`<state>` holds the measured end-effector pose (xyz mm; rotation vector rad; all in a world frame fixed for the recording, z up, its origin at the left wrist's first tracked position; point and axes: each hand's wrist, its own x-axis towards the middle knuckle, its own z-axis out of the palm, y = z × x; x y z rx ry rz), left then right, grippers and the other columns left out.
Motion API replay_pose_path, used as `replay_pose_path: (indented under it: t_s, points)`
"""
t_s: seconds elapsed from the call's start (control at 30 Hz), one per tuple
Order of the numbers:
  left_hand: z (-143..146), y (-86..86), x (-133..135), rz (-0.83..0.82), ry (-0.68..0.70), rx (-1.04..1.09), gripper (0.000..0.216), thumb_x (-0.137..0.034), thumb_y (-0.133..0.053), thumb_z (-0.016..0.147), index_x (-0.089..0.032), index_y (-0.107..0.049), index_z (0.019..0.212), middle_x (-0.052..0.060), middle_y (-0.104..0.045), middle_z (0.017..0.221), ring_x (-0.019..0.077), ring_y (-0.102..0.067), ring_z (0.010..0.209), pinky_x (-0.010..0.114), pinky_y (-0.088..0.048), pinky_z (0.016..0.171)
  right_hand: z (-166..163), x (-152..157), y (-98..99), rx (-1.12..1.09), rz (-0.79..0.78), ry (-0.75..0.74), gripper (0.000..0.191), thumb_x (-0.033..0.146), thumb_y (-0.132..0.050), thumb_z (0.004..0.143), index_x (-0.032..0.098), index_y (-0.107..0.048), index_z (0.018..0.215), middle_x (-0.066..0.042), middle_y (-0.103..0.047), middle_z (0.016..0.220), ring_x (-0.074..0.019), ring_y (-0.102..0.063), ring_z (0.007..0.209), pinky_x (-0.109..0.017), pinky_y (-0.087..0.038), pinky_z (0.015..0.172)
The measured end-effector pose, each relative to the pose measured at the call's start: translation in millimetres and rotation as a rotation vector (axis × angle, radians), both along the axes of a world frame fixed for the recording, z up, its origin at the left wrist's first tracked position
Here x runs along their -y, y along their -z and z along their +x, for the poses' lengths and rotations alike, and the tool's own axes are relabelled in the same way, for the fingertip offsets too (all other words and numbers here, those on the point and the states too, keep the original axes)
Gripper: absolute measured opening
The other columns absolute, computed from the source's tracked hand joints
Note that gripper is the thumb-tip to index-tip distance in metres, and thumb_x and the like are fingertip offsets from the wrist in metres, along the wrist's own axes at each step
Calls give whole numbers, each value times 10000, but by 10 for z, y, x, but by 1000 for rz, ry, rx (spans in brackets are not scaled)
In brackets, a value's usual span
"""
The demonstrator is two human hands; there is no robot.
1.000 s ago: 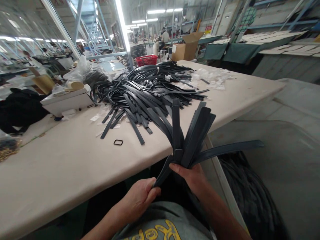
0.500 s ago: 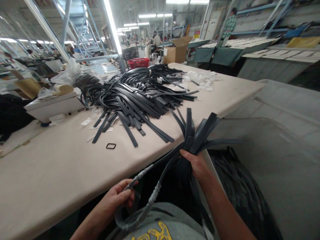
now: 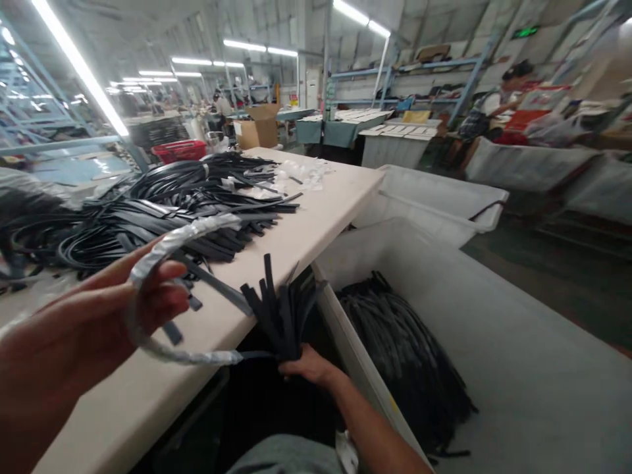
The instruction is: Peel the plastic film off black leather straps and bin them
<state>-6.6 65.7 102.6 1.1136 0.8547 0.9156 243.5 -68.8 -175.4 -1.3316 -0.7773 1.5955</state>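
Observation:
My left hand [image 3: 99, 309], raised over the near table edge, pinches the bend of a dark strap wrapped in clear plastic film [image 3: 180, 238]. The strap curves in a wide loop, its lower end running into my right hand [image 3: 311, 365]. That hand is closed around a bundle of dark flat straps [image 3: 282, 319] whose ends fan upward beside the table edge. Where the bundle hangs below my fist, it is lost in shadow. On the table beyond lies a big heap of similar dark straps [image 3: 148, 214], partly covered by my left hand.
At my right stands a whitish bin [image 3: 494, 342] with many dark straps [image 3: 399, 349] inside. Another pale bin [image 3: 434, 197] is behind it. A red basket [image 3: 178, 151] and a cardboard box [image 3: 259, 128] stand past the heap. A person [image 3: 498, 99] is at the far right.
My left hand has risen to the left with the wrapped strap, opening its loop wider. The right hand still grips the bundle, and the view has swung right, bringing more of the bins in.

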Motion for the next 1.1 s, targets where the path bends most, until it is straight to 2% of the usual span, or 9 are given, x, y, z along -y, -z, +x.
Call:
replay_pose_path:
  t_s: [0.1, 0.27, 0.37, 0.43, 0.53, 0.63, 0.77, 0.9, 1.1]
  points:
    - [689, -537, 3, 215, 142, 24, 499, -33, -265, 866, -187, -681, 1095, -136, -709, 866, 111, -711, 782, 281, -561, 692, 40, 101, 232, 3, -38, -73, 107, 83, -757, 766, 131, -676, 817, 62, -655, 686, -90, -591, 565, -241, -499, 578]
    - [1618, -1258, 164, 489, 145, 70, 383, -27, -422, 829, -191, -677, 1064, -135, -737, 973, 247, -622, 1151, 331, -580, 749, 78, 146, 493, 21, -87, -28, 81, 127, -723, 820, 134, -647, 793, 62, -639, 699, -88, -583, 574, -250, -504, 602]
    - [2033, -1490, 195, 612, 185, 15, 452, -31, -446, 839, -275, -634, 1171, -198, -720, 1016, 218, -622, 1125, 322, -546, 787, 78, 153, 544, 17, -96, -7, 86, 146, -710, 838, 134, -637, 794, 64, -623, 693, -82, -570, 559, -238, -498, 577]
    - [2312, -1505, 207, 767, 273, -12, 560, -36, -396, 869, -339, -507, 1327, -204, -700, 1091, 200, -617, 1123, 329, -511, 820, 71, 157, 559, 14, -89, 1, 94, 159, -705, 845, 133, -635, 789, 62, -622, 696, -82, -571, 562, -236, -499, 576]
    - [2747, -1253, 305, 1034, 492, 8, 674, -44, -476, 859, -247, -292, 1474, -65, -694, 1205, 209, -619, 1161, 336, -514, 876, 60, 150, 576, 12, -78, 14, 115, 185, -699, 856, 135, -634, 776, 58, -628, 697, -86, -578, 571, -246, -505, 588]
    - [3070, -733, 519, 1345, 782, -210, 706, -73, -681, 766, -96, -404, 1415, 137, -535, 1425, 268, -494, 1319, 404, -408, 1084, 49, 132, 567, 7, -72, 29, 137, 196, -701, 854, 137, -628, 753, 66, -614, 660, -83, -561, 543, -242, -492, 572]
    - [2969, -31, 685, 1322, 916, -514, 793, -228, -757, 766, -124, -374, 1453, 176, -427, 1503, 305, -383, 1396, 461, -330, 1145, 48, 180, 443, -26, -28, 30, 139, 201, -723, 822, 145, -624, 741, 75, -597, 621, -83, -536, 517, -245, -471, 566]
    - [2068, 412, 552, 1014, 596, -454, 496, -257, -640, 867, -242, -527, 1349, 78, -605, 1349, 224, -560, 1232, 370, -427, 1061, 122, 353, 163, -62, 49, 45, 212, 267, -783, 701, 145, -666, 831, 40, -641, 650, -113, -555, 572, -276, -452, 622]
    - [389, 1056, 731, 249, -27, -391, 332, -435, -627, 868, -240, -673, 1133, 62, -734, 1117, 228, -661, 1054, 344, -499, 956, 292, 617, -526, -47, 154, 9, 378, 474, -743, 739, 147, -682, 919, -7, -645, 674, -156, -580, 667, -323, -447, 733]
